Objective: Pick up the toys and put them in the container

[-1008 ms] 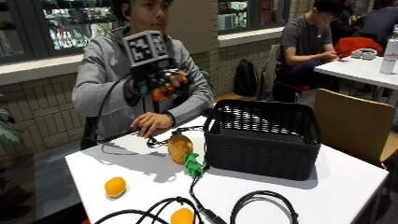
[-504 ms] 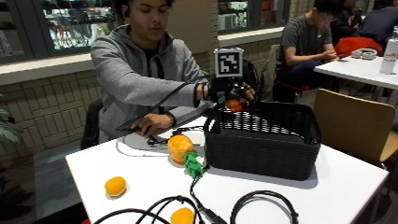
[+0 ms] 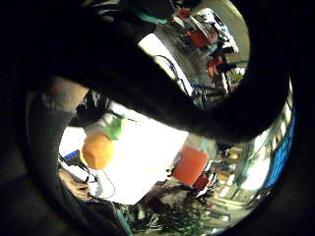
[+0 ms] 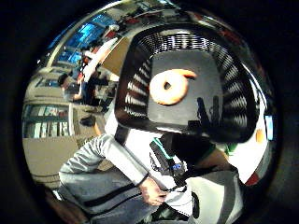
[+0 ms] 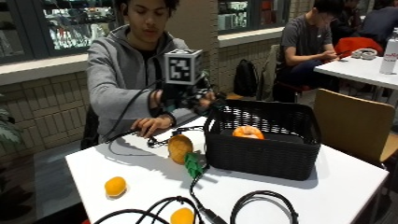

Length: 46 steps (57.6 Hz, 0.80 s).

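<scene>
An orange ring-shaped toy (image 5: 248,132) lies on the floor of the black slatted container (image 5: 261,154); the thumb-side palm view shows it there (image 4: 169,87), alone inside the container (image 4: 135,93). Your gloved right hand (image 5: 187,97) is raised at the container's rim on the side nearest you. It holds nothing, though the pictures do not show whether its fingers are straight or curled, so I cannot tell how far open they are.

Three more toys are out on the white worktop (image 5: 323,191). A yellow-brown fruit with a green leafy end (image 5: 181,148) lies just beside the container's wall; the little-finger-side view picks it up as an orange shape with a green tip (image 3: 98,150). A small orange ball (image 5: 115,186) sits well apart from it, near the worktop's edge, and another orange ball (image 5: 182,216) lies at the front edge among looping black cables (image 5: 261,205). Your bare left hand (image 5: 155,126) rests on the worktop behind the fruit.
</scene>
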Motion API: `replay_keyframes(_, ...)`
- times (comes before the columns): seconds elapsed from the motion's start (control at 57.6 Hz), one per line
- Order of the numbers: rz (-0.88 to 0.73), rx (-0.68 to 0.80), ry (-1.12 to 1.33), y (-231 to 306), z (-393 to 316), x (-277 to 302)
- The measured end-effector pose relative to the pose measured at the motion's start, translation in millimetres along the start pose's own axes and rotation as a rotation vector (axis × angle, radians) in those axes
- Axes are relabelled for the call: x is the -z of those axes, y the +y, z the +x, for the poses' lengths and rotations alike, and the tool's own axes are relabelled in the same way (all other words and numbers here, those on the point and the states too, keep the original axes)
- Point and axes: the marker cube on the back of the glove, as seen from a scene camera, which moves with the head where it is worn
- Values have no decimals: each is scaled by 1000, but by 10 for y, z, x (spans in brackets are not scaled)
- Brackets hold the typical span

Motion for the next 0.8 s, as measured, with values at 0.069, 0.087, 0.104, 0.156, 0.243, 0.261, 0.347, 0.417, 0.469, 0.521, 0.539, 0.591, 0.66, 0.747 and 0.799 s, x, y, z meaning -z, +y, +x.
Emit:
replay_keyframes(0.069, 11, -191, 35, 474, 309, -156)
replay_keyframes(0.087, 6, -239, 29, 589, 399, -195)
replay_keyframes(0.104, -5, -282, 17, 701, 493, -233)
replay_keyframes(0.156, -63, -383, -42, 1022, 803, -338)
replay_keyframes(0.243, -171, -505, -157, 1494, 1332, -500)
replay_keyframes(0.261, -183, -525, -172, 1584, 1412, -554)
replay_keyframes(0.347, -152, -661, -197, 2103, 1460, -1054)
replay_keyframes(0.417, -142, -738, -234, 2377, 1461, -1333)
replay_keyframes(0.469, -152, -770, -263, 2495, 1477, -1477)
replay_keyframes(0.521, -163, -790, -274, 2547, 1492, -1589)
replay_keyframes(0.539, -167, -795, -273, 2555, 1496, -1620)
replay_keyframes(0.591, -181, -800, -267, 2557, 1505, -1692)
replay_keyframes(0.66, -201, -800, -257, 2536, 1516, -1751)
replay_keyframes(0.747, -211, -794, -254, 2484, 1517, -1782)
replay_keyframes(0.799, -203, -785, -254, 2440, 1514, -1778)
